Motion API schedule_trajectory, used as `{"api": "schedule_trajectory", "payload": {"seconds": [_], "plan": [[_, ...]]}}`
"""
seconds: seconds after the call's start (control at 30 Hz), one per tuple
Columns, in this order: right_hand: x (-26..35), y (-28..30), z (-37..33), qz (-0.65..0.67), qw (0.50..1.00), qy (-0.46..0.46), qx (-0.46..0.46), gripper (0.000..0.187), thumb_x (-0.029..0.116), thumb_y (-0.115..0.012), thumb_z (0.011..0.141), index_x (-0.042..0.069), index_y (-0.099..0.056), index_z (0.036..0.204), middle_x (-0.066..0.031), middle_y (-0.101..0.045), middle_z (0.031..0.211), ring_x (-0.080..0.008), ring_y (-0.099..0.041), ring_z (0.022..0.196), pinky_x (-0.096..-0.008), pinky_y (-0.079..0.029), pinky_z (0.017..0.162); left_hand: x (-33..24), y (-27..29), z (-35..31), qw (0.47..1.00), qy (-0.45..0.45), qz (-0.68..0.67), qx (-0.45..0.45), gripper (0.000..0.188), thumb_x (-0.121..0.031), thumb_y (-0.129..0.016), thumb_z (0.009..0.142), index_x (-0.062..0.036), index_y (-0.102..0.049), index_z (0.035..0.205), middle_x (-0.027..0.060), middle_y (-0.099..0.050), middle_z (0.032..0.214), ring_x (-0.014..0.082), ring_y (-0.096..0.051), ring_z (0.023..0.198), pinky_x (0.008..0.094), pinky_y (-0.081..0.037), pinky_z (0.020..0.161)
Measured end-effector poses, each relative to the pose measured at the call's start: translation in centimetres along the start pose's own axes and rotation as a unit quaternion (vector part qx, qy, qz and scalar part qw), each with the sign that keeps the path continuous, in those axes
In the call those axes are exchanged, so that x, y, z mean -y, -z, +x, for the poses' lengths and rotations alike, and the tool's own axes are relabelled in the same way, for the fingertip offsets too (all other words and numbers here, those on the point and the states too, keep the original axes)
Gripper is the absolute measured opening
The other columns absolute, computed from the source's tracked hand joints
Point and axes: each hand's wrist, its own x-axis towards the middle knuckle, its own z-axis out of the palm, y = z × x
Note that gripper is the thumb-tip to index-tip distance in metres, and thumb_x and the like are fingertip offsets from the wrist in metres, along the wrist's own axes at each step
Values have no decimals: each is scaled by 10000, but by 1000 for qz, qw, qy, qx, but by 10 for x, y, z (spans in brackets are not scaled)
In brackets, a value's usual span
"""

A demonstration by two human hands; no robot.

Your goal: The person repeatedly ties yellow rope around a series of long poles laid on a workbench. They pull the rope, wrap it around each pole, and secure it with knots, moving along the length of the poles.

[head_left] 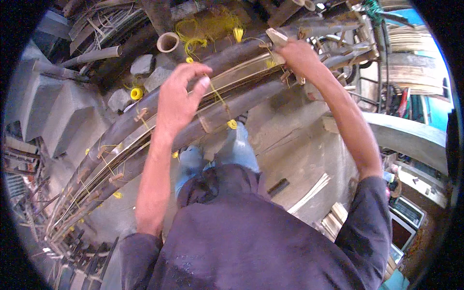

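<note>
A long frame of dark, bamboo-like poles (258, 96) runs from lower left to upper right in front of me. Thin pale strips (237, 73) lie lengthwise between the poles. My right hand (298, 54) is closed around a flat piece of wood (277, 37) near the frame's right end. Over the frame's middle, my left hand (180, 96) has its thumb and fingers curved but apart, with nothing visible between them. Close to its fingertips, a yellow cord (218, 93) crosses the strips, ending at a small yellow coil (232, 124) on the near pole.
Small wooden pegs (116, 178) and more yellow ties sit along the frame's left part. Beyond it lie a yellow roll (137, 93), grey stones (142, 64), a hollow tube (168, 43) and tangled yellow cord (208, 30). Concrete steps (72, 104) rise at left; pale strips (309, 194) lie on the floor.
</note>
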Motion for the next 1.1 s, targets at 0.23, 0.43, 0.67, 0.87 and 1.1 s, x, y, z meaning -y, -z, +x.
{"api": "schedule_trajectory", "payload": {"seconds": [0.23,0.43,0.67,0.87,1.1], "plan": [[38,70,30,95,991,-87,23,124,171,-578,846,94,-668,880,-149,-680,846,-372,-658,825,-478,-524,719,27,107,-124,979,158,-72,-111,178,-173,-598,929,-18,-667,986,81,-661,1004,186,-616,970,319,-476,878],[8,-6,22,-58,968,-84,230,129,144,-583,808,95,-690,860,-178,-679,862,-369,-671,827,-473,-546,730,56,149,-147,965,171,-87,-180,193,-194,-569,974,-21,-649,1004,45,-641,984,127,-588,936,280,-460,857],[-3,-17,14,85,969,-15,230,126,118,-556,858,15,-628,848,-169,-671,841,-352,-660,821,-435,-518,731,43,135,-166,953,223,-86,-184,187,-177,-563,972,-11,-647,990,62,-634,996,143,-583,920,280,-461,854],[48,21,17,429,887,-35,167,141,150,-584,906,26,-576,839,-46,-590,707,-122,-510,682,-326,-444,652,36,120,-182,939,291,-25,-179,131,-114,-586,943,-15,-659,986,70,-644,986,155,-600,915,291,-467,858],[335,-34,-42,794,452,-162,373,552,236,-639,930,104,-382,1400,-88,-643,904,-181,-623,883,-366,-502,767,29,118,-142,959,239,102,-115,194,-132,-608,907,-41,-652,1072,130,-665,1044,242,-645,971,337,-494,864]]}}
